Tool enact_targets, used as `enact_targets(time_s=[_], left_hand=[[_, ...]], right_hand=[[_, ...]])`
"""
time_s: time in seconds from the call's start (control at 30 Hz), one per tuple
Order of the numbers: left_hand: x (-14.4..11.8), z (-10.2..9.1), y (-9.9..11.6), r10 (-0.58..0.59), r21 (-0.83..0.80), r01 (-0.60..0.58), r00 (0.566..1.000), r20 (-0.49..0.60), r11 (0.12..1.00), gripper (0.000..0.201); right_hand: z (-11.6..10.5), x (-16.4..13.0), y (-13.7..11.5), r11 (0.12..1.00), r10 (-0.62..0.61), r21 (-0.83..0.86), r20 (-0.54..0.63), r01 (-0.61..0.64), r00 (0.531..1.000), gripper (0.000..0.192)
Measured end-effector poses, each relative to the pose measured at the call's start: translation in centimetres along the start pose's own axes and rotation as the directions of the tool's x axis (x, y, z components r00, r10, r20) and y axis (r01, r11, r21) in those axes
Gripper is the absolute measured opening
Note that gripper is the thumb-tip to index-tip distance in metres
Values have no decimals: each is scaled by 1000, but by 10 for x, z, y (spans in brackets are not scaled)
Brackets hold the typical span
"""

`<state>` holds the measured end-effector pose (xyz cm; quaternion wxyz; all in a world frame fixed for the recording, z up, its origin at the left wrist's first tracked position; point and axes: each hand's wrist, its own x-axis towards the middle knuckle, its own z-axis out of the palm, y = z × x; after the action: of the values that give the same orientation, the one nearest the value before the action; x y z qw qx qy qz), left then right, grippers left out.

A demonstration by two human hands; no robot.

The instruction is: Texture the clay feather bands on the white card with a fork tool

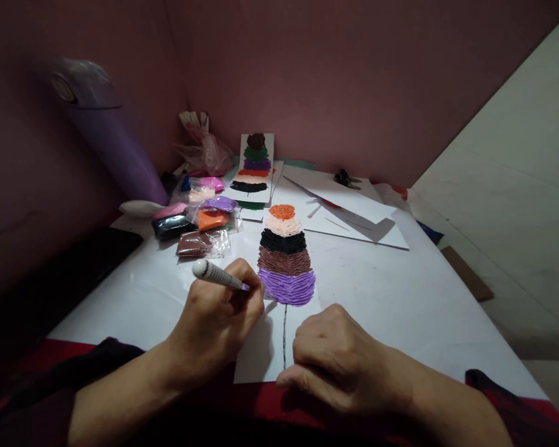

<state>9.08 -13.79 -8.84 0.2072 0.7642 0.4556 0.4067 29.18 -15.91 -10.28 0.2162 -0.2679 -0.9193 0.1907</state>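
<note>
- My left hand [214, 320] is clenched around a modelling tool [217, 274]; the fingers [242, 279] wrap the patterned shaft, its rounded white end points up and to the left, and the working tip is hidden behind the knuckles.
- The tool's hidden end sits just beside the left edge of the purple band [287, 287], the lowest layer of the clay feather [285, 257].
- The feather lies on a white card [261, 354] on the counter [400, 292], directly ahead of me. Bands from the top down: orange, cream, black, brown, purple, each combed into fine ridges.
- A thin dark line [284, 338] runs from under the purple band toward me along the card.
- My right hand [335, 360] rests on the card's near right corner, fingers curled loosely under, holding nothing that I can see; it presses flat on the card.
- To the left of the feather: small bags of clay [200, 220] in pink, black, orange, purple and brown, bunched together near the wall.
- Behind the feather: a second banded clay piece [254, 164] on its own card, propped against the wall, well apart from my hands.
- Right of centre: loose white sheets [354, 217] with cut edges. A small dark object [346, 179] lies beyond them; too small to identify.
- Far left: a purple cylindrical object [107, 136] leans by the wall, blurred.
</note>
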Motion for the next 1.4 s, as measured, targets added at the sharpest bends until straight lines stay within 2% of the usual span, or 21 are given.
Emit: enact_targets(time_s=[0.1, 0.3, 0.5, 0.83, 1.03, 1.23, 1.4], left_hand=[[-1, 2, 1, -12, -41, 12, 1000, 6, 999, 11], [0, 8, 3, -45, -180, 67, 992, 121, 981, 14], [1, 9, 1, -41, -199, 78, 982, 182, 977, 14], [4, 7, 0, -39, -110, 54, 990, 135, 992, 14], [4, 2, -3, -43, -53, 49, 992, 118, 997, 12], [5, -1, -4, -36, 10, 35, 997, 69, 999, 13], [5, -4, -3, 23, 63, -23, 1000, -3, 998, 13]], right_hand=[[0, 0, 1, 1000, -7, -6, 3, 7, 1000, 39], [-1, 1, -1, 999, -30, -24, -9, 30, 1000, 41], [-1, 1, 0, 999, -41, 5, -37, 41, 998, 40], [0, 1, 1, 1000, 1, 29, -13, -1, 1000, 37], [0, 0, 1, 999, -16, 34, -19, 17, 1000, 36], [-1, 1, 0, 999, -26, 31, -21, 27, 999, 35], [-2, 1, -1, 999, -13, 43, -13, 13, 1000, 35]])
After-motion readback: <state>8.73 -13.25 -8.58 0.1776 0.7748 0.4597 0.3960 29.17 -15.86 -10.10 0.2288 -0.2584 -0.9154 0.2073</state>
